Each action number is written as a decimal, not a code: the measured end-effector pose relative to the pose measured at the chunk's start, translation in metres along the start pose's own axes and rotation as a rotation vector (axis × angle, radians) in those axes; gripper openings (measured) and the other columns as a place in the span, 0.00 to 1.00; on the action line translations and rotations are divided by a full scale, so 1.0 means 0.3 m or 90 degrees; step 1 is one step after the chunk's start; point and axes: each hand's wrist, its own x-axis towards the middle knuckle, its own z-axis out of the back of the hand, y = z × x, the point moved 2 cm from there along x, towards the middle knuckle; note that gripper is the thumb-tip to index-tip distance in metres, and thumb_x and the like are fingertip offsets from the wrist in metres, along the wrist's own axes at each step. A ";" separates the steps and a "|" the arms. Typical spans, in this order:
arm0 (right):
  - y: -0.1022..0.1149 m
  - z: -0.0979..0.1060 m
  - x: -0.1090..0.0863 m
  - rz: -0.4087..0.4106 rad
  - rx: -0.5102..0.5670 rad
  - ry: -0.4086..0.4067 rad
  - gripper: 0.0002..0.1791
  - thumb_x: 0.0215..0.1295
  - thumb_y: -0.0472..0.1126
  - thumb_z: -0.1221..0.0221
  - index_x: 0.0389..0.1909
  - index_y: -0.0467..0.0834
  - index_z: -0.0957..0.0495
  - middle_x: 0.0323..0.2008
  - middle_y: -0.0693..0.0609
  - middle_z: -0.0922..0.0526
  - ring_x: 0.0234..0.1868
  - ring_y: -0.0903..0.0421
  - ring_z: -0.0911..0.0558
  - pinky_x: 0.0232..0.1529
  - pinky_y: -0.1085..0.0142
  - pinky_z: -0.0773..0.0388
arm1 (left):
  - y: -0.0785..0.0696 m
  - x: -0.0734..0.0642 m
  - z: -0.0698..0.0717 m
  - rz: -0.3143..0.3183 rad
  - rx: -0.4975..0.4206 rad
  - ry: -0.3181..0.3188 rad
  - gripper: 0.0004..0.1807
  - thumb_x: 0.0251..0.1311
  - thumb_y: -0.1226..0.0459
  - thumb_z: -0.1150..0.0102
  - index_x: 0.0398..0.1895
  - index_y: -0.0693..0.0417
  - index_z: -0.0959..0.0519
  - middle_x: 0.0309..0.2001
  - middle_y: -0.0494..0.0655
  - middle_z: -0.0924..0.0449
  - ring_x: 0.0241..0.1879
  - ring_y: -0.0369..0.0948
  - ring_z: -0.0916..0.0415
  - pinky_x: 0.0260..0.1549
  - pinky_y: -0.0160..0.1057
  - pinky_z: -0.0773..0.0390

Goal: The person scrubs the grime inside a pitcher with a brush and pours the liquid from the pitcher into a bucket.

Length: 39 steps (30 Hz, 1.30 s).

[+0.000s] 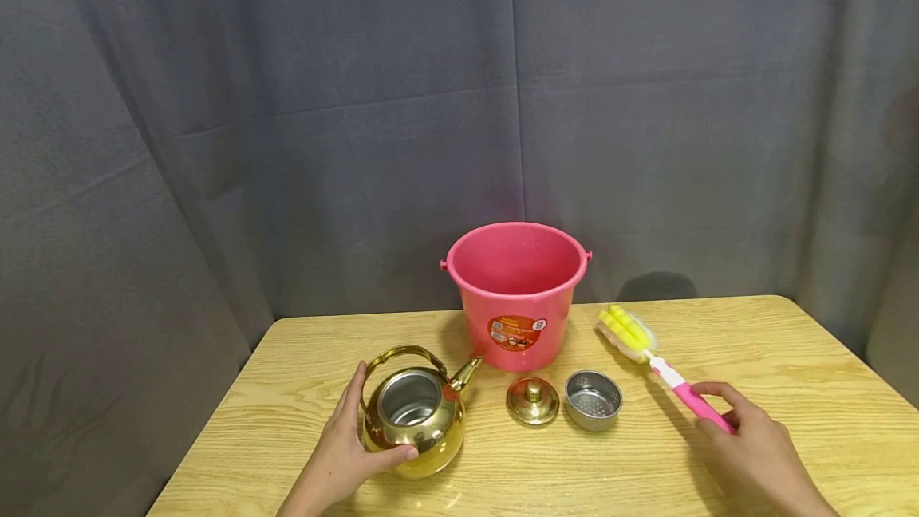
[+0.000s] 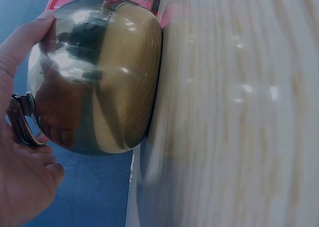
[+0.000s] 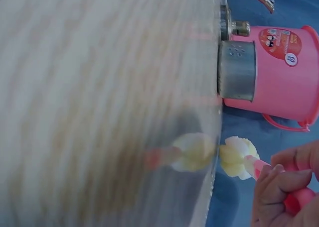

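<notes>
A gold teapot stands lidless on the table at the left, its spout toward the bucket. My left hand holds it from the left side, thumb across the front of the body and fingers by the raised handle. In the left wrist view the thumb rests on the shiny body and the other fingers are near the handle. My right hand grips the pink end of a bottle brush with a yellow and white sponge head. That sponge head points away from me, toward the table's far side.
Behind the teapot stands a pink bucket with a red label. Between my hands lie the gold lid, knob up, and a perforated metal strainer. A grey curtain hangs along the far edge of the wooden table.
</notes>
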 end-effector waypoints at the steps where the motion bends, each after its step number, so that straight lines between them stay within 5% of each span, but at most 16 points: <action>1: 0.000 0.005 -0.002 0.003 -0.002 -0.005 0.22 0.63 0.38 0.42 0.58 0.44 0.29 0.19 0.52 0.34 0.19 0.55 0.35 0.20 0.66 0.40 | 0.000 -0.001 0.000 0.001 -0.002 0.000 0.70 0.37 0.40 0.24 0.78 0.45 0.61 0.76 0.57 0.57 0.71 0.60 0.54 0.61 0.66 0.44; 19: 0.026 0.111 -0.083 0.078 -0.031 -0.098 0.18 0.64 0.45 0.37 0.54 0.50 0.26 0.16 0.57 0.32 0.16 0.62 0.38 0.19 0.68 0.44 | 0.005 -0.010 -0.006 0.013 0.001 0.001 0.71 0.37 0.39 0.24 0.78 0.42 0.62 0.76 0.58 0.57 0.71 0.61 0.54 0.61 0.67 0.44; 30: 0.045 0.180 -0.126 0.043 -0.037 -0.097 0.21 0.67 0.50 0.40 0.58 0.50 0.29 0.19 0.58 0.27 0.18 0.62 0.36 0.21 0.68 0.45 | 0.002 -0.009 0.001 -0.006 0.005 -0.005 0.70 0.37 0.39 0.24 0.78 0.41 0.62 0.76 0.57 0.57 0.70 0.60 0.53 0.61 0.66 0.45; 39: 0.073 0.204 -0.160 0.068 0.029 -0.174 0.23 0.62 0.42 0.34 0.54 0.66 0.27 0.14 0.59 0.32 0.14 0.64 0.39 0.13 0.67 0.46 | 0.003 -0.005 0.001 -0.002 0.005 -0.003 0.70 0.37 0.39 0.24 0.78 0.40 0.62 0.76 0.57 0.58 0.70 0.61 0.54 0.61 0.67 0.45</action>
